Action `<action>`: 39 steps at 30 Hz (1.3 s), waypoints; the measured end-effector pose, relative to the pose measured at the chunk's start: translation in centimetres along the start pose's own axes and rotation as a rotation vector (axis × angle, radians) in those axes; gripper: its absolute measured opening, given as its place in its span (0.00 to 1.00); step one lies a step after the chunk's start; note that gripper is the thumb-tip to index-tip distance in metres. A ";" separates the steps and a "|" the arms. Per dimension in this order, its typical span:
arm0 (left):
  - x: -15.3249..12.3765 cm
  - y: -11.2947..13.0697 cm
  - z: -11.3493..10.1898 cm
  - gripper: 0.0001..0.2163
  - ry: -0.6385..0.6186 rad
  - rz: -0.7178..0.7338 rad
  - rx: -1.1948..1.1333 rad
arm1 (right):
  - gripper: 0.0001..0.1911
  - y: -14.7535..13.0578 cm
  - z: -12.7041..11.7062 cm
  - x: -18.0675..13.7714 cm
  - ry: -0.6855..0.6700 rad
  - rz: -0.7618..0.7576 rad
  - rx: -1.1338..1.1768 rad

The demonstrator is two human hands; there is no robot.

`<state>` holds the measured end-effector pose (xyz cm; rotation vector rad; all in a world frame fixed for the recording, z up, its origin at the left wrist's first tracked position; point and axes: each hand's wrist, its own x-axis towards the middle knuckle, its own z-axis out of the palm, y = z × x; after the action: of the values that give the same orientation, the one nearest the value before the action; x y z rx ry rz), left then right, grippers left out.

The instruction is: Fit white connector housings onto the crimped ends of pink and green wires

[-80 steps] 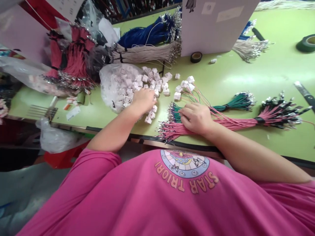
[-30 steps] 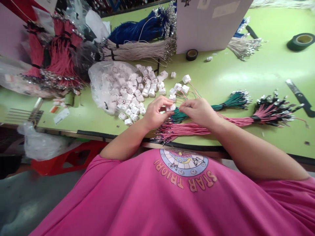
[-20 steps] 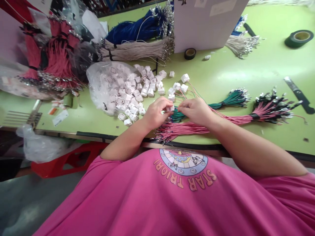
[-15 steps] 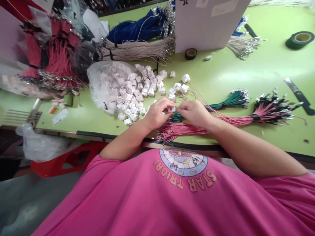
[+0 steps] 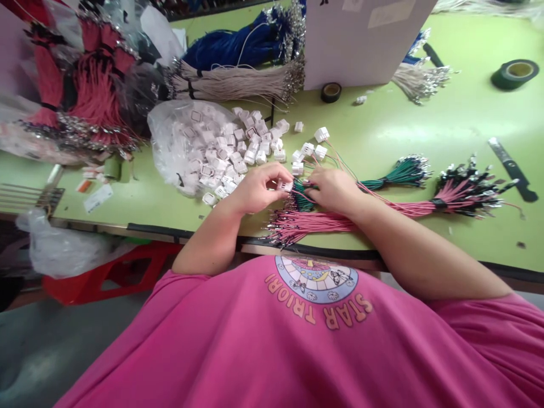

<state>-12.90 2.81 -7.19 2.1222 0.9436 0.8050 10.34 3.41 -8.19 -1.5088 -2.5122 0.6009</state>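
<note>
My left hand (image 5: 260, 188) pinches a white plastic connector housing (image 5: 284, 186) between thumb and fingertips. A pink wire (image 5: 301, 195) runs from that housing toward my right hand (image 5: 334, 190). The fingers of my right hand are bent together over the ends of a green wire bundle (image 5: 406, 171); what they grip is hidden. Just below both hands lies a bundle of pink wires (image 5: 323, 222) with metal terminals at its ends. Beyond my fingers sit a few housings with wires in them, such as one white connector (image 5: 322, 134).
Loose white housings (image 5: 229, 156) spill from a clear plastic bag (image 5: 164, 141) on the left. Behind are blue wires (image 5: 233, 50), white wires (image 5: 238, 81) and a box (image 5: 361, 45). Tape rolls (image 5: 515, 73) and a dark-handled blade (image 5: 512, 170) lie at the right.
My left hand has moved slightly left with the housing, away from my right hand. The pink wire now shows between them. My right fingers have lowered over the green wires.
</note>
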 end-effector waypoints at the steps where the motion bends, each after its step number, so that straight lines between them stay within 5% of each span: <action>1: 0.0 -0.1 0.2 0.07 0.005 -0.019 -0.023 | 0.12 -0.1 0.3 -0.1 -0.026 -0.028 -0.060; 6: 0.0 -1.0 0.8 0.11 0.012 -0.122 -0.204 | 0.12 -0.3 0.6 -0.5 0.029 -0.068 -0.030; 15: 0.3 -1.0 1.8 0.18 0.029 -0.187 -0.437 | 0.13 0.4 -0.5 -1.9 0.259 -0.044 0.468; 25: 0.3 -0.6 2.8 0.20 0.060 -0.256 -0.402 | 0.11 -0.7 -1.0 -2.8 0.179 0.025 0.272; 31: 0.2 -1.1 3.4 0.12 0.122 -0.109 -0.219 | 0.13 -0.7 -1.4 -2.4 0.080 0.016 0.269; 39: 0.3 -0.4 3.8 0.07 0.148 0.135 -0.012 | 0.12 0.0 -2.6 -1.6 -0.067 0.102 0.569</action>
<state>-10.08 2.09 -9.62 2.1577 0.8739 1.0445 12.00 2.66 -5.71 -1.4058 -2.0499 1.2668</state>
